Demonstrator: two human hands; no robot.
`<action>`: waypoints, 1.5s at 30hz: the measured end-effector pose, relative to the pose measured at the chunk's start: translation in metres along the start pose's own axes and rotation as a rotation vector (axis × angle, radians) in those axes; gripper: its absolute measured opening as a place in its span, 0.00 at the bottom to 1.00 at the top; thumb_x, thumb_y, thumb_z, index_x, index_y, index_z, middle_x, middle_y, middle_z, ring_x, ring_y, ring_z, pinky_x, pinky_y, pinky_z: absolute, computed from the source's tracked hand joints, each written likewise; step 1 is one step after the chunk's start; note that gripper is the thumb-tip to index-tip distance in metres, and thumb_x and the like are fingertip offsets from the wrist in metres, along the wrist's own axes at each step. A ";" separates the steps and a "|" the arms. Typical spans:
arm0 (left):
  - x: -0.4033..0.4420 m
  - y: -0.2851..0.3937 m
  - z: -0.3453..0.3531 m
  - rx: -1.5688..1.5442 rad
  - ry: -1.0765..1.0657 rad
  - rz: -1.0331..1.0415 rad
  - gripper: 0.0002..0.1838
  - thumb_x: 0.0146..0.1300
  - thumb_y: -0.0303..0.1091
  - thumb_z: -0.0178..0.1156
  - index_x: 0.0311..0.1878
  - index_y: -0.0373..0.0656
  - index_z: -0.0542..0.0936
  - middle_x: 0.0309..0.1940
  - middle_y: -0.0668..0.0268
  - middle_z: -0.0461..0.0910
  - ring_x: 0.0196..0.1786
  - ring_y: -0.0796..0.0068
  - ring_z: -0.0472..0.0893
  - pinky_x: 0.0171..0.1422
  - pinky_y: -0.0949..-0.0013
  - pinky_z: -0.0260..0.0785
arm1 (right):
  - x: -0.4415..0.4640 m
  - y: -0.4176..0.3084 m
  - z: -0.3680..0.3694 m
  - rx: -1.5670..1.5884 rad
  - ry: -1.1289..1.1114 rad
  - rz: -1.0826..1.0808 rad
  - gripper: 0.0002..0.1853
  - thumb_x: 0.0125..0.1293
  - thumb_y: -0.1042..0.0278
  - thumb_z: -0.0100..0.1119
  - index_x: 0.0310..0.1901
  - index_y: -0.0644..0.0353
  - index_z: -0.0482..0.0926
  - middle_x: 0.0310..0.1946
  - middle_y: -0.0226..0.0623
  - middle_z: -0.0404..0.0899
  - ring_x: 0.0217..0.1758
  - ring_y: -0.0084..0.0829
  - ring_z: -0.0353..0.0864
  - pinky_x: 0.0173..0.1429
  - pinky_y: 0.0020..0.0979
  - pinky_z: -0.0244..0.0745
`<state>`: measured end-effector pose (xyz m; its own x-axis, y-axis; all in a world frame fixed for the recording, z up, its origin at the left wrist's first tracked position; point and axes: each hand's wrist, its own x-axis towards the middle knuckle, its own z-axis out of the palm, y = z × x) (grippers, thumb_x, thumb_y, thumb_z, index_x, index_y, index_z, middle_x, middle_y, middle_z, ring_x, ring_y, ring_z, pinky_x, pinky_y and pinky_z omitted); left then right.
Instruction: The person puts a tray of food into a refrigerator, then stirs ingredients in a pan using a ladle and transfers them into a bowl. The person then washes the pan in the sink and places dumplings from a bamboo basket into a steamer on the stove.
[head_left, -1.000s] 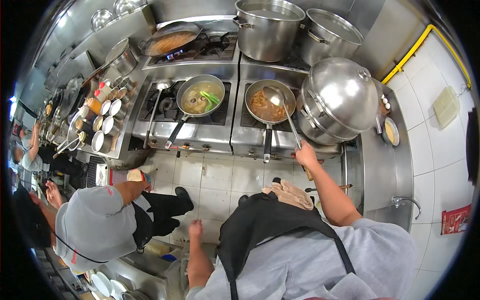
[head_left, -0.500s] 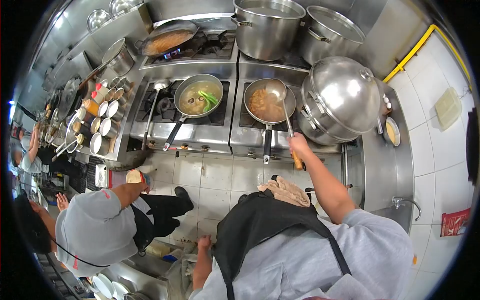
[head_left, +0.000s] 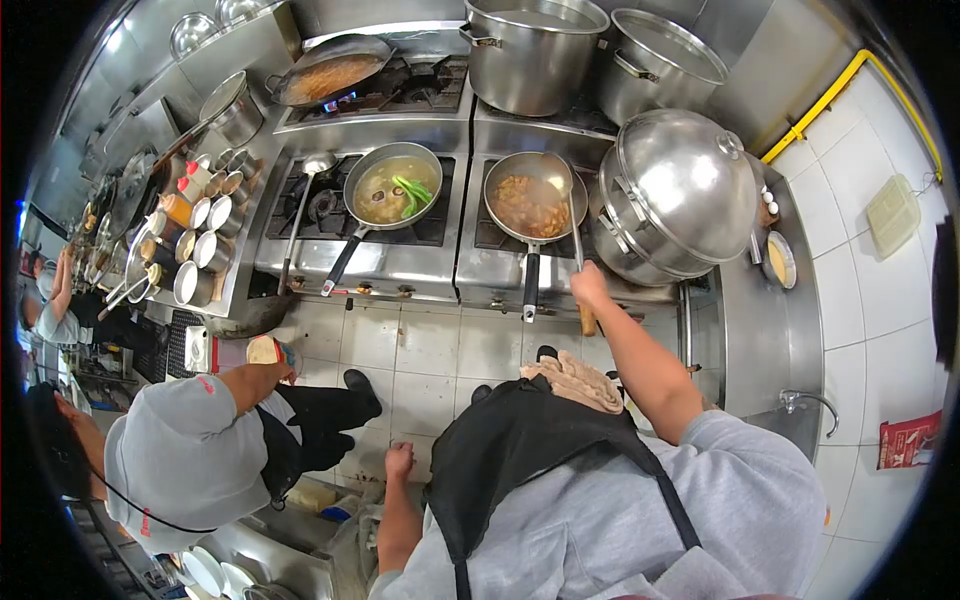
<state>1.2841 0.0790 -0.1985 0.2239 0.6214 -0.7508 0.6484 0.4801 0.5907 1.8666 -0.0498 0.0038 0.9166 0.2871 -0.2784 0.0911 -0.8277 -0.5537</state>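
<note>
My right hand (head_left: pixel 589 286) is closed round the handle of a long metal ladle (head_left: pixel 577 238) with a wooden end. The ladle's bowl is tilted at the far right rim of a frying pan (head_left: pixel 531 258) holding brown pieces in sauce (head_left: pixel 525 208). This pan sits on the right front burner, its black handle pointing toward me. My left hand (head_left: pixel 399 460) hangs low beside my apron, fingers curled into a fist, with nothing visible in it. On the left front burner, a second pan (head_left: pixel 353 242) holds broth with green vegetable pieces (head_left: pixel 412 195) and mushroom-like pieces.
A large domed steamer pot (head_left: pixel 680 190) stands close right of the pan. Two tall stockpots (head_left: pixel 530 65) and a wok (head_left: pixel 335 45) occupy the back burners. Another ladle (head_left: pixel 298 225) rests on the left. A co-worker (head_left: pixel 190 450) stands at left near containers of ingredients (head_left: pixel 212 250).
The ladle's bowl has shifted slightly up at the pan's far rim and tilted more edge-on. My left hand has risen a little and moved left.
</note>
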 end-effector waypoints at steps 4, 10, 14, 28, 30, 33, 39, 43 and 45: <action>-0.006 0.011 0.006 0.052 -0.002 0.014 0.18 0.63 0.43 0.60 0.42 0.34 0.82 0.22 0.64 0.79 0.23 0.71 0.78 0.31 0.65 0.73 | -0.018 -0.014 -0.013 0.691 -0.339 0.197 0.07 0.63 0.69 0.55 0.40 0.59 0.69 0.18 0.27 0.64 0.15 0.22 0.64 0.16 0.30 0.63; -0.003 -0.030 -0.004 0.377 -0.015 0.039 0.23 0.62 0.48 0.58 0.43 0.33 0.82 0.27 0.53 0.83 0.29 0.62 0.84 0.36 0.58 0.75 | -0.052 0.000 -0.041 0.244 -0.276 -0.049 0.07 0.67 0.67 0.55 0.39 0.62 0.72 0.22 0.33 0.76 0.20 0.27 0.75 0.21 0.34 0.71; -0.006 -0.041 -0.014 0.555 -0.042 0.139 0.23 0.61 0.49 0.57 0.42 0.33 0.82 0.28 0.53 0.84 0.31 0.59 0.85 0.41 0.57 0.75 | -0.037 0.037 -0.022 -0.117 -0.060 -0.281 0.12 0.66 0.66 0.54 0.44 0.67 0.73 0.29 0.49 0.82 0.29 0.43 0.83 0.34 0.42 0.77; -0.001 -0.012 0.003 0.040 -0.057 -0.078 0.18 0.63 0.43 0.59 0.40 0.35 0.82 0.22 0.64 0.77 0.24 0.70 0.77 0.32 0.63 0.73 | -0.017 0.008 0.003 0.049 -0.026 0.059 0.11 0.60 0.71 0.53 0.43 0.67 0.71 0.33 0.54 0.81 0.31 0.50 0.84 0.35 0.47 0.79; -0.003 -0.013 0.004 0.099 -0.048 -0.053 0.18 0.63 0.43 0.59 0.41 0.35 0.82 0.22 0.63 0.78 0.24 0.70 0.78 0.31 0.63 0.74 | -0.015 0.002 0.001 0.479 -0.195 0.151 0.09 0.61 0.71 0.54 0.41 0.65 0.71 0.28 0.44 0.77 0.22 0.39 0.78 0.26 0.42 0.75; 0.009 -0.037 0.001 0.104 -0.029 -0.037 0.18 0.63 0.44 0.59 0.41 0.35 0.82 0.24 0.62 0.79 0.25 0.68 0.79 0.32 0.63 0.74 | -0.034 -0.018 -0.021 0.690 -0.355 0.194 0.08 0.62 0.70 0.56 0.39 0.62 0.70 0.23 0.34 0.69 0.18 0.27 0.70 0.20 0.34 0.69; -0.005 -0.038 -0.005 0.244 -0.010 -0.060 0.20 0.62 0.45 0.59 0.41 0.34 0.83 0.25 0.58 0.82 0.27 0.66 0.82 0.34 0.61 0.75 | -0.050 0.020 -0.024 -0.063 -0.070 -0.278 0.11 0.63 0.66 0.58 0.41 0.65 0.72 0.31 0.50 0.79 0.32 0.44 0.82 0.37 0.43 0.76; -0.026 -0.017 -0.003 0.395 0.004 -0.051 0.20 0.61 0.46 0.59 0.40 0.35 0.83 0.24 0.57 0.82 0.29 0.65 0.83 0.34 0.60 0.75 | -0.066 0.011 -0.038 -0.297 -0.073 -0.266 0.16 0.63 0.66 0.55 0.47 0.68 0.72 0.41 0.61 0.80 0.48 0.57 0.80 0.53 0.50 0.74; 0.000 -0.052 -0.007 0.428 -0.072 0.189 0.20 0.61 0.46 0.58 0.40 0.35 0.83 0.24 0.57 0.82 0.29 0.64 0.83 0.35 0.60 0.75 | -0.063 0.009 -0.039 -0.343 -0.087 -0.237 0.17 0.62 0.66 0.54 0.50 0.68 0.72 0.44 0.62 0.79 0.50 0.59 0.79 0.55 0.51 0.73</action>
<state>1.2457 0.0588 -0.2272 0.4072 0.6218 -0.6690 0.8296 0.0546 0.5557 1.8244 -0.0945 0.0468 0.8197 0.5161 -0.2485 0.4328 -0.8422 -0.3217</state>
